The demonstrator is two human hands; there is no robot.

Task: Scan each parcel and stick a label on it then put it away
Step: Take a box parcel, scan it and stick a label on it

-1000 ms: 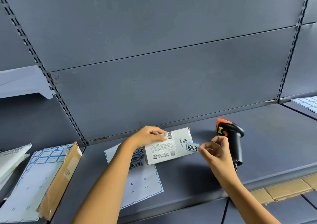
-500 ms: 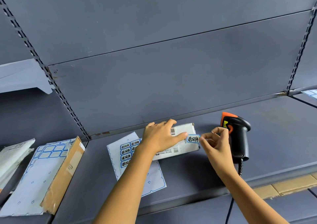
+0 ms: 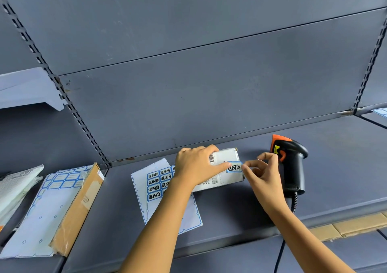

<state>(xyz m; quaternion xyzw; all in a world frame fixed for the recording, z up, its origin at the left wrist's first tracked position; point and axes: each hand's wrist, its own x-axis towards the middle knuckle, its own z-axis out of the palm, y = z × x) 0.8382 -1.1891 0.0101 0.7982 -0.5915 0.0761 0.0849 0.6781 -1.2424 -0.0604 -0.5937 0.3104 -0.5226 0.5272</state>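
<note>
Grey metal shelf [image 3: 230, 220], flattened cardboard box [image 3: 77, 207] at far left. Sticker sheet [image 3: 193, 216] lies mid-shelf, and the white parcel [image 3: 227, 156] rests partly on its upper right corner. Black-and-orange scanner [image 3: 292, 168] stands just right of the parcel. Left hand [image 3: 194, 166] lies flat on the parcel, fingers straight, one fingertip pressing the label's left end. Right hand [image 3: 261, 172] pinches the right end of the label [image 3: 234, 167], which is on the parcel's top near its right edge.

Shelf [image 3: 345, 157] is matt painted metal, grey, scuffed in spots. Parcel [image 3: 227, 157] is smooth and white with a slight sheen, plastic wrap by the look. Label [image 3: 234, 167] is slick paper, and the sheet [image 3: 178, 216] is glossy too. Scanner [image 3: 293, 168] is matt black plastic with orange trim. Box [image 3: 77, 207] is rough brown cardboard with shiny tape.
</note>
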